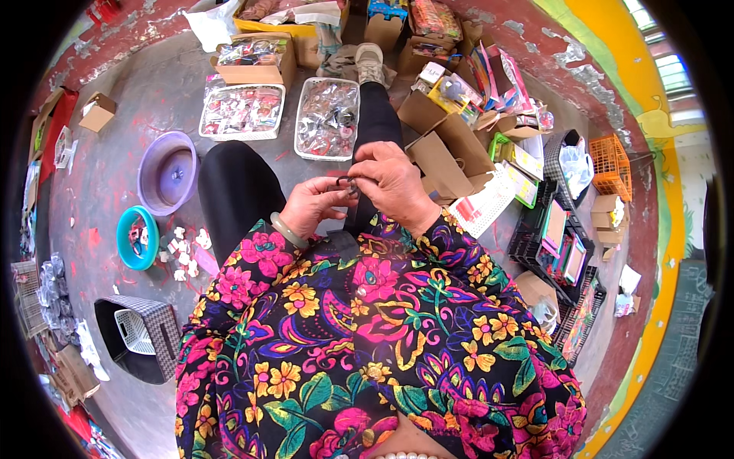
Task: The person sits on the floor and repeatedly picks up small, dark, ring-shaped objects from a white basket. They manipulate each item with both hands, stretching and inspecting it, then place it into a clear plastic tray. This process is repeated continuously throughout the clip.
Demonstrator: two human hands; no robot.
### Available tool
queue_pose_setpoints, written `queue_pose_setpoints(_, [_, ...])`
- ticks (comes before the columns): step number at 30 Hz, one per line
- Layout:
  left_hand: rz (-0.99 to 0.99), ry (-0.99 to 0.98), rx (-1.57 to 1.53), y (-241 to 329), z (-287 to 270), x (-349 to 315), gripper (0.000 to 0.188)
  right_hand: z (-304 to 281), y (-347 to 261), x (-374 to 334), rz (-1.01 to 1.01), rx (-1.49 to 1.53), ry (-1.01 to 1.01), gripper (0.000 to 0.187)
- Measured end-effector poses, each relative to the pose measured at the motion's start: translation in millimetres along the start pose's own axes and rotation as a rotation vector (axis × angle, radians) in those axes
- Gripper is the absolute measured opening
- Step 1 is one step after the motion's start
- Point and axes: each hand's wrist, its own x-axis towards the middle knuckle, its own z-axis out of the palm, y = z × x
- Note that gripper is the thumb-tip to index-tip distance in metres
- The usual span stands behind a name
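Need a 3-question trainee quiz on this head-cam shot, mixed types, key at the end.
1. Multiple choice: where is the pale bangle worn?
A) right wrist
B) left wrist
C) both wrists

2. Fill the gap: beside the purple basin stands a smaller basin, coloured ____.

3. Open: what do the fingers of the left hand and right hand meet at?

Key:
1. B
2. teal
3. A small dark item, too small here to identify.
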Motion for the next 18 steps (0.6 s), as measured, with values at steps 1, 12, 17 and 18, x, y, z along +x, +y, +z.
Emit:
queue_pose_setpoints(1, [-0.004, -0.004, -0.003, 0.0, -0.9, -0.1, 0.024, -1.3, -2.0, 1.3, -0.056, -0.053, 0.021, 0.012])
queue_pose_setpoints(12, [0.085, -0.079, 0.009, -2.2, -2.1, -1.6, 0.030, 7.5, 8.2, -0.3, -0.047, -0.079, -0.129, 0.013])
queue_pose_setpoints(17, [0.142, 0.009, 0.109, 1.8, 6.8, -4.6, 0.034, 11.2, 8.7, 0.7, -0.019, -0.075, -0.182, 0.015])
queue_pose_setpoints(18, [0.175, 0.009, 0.150, 0.2, 5.7, -4.3, 0.034, 10.9, 6.4, 1.6, -0.010, -0.077, -0.197, 0.015])
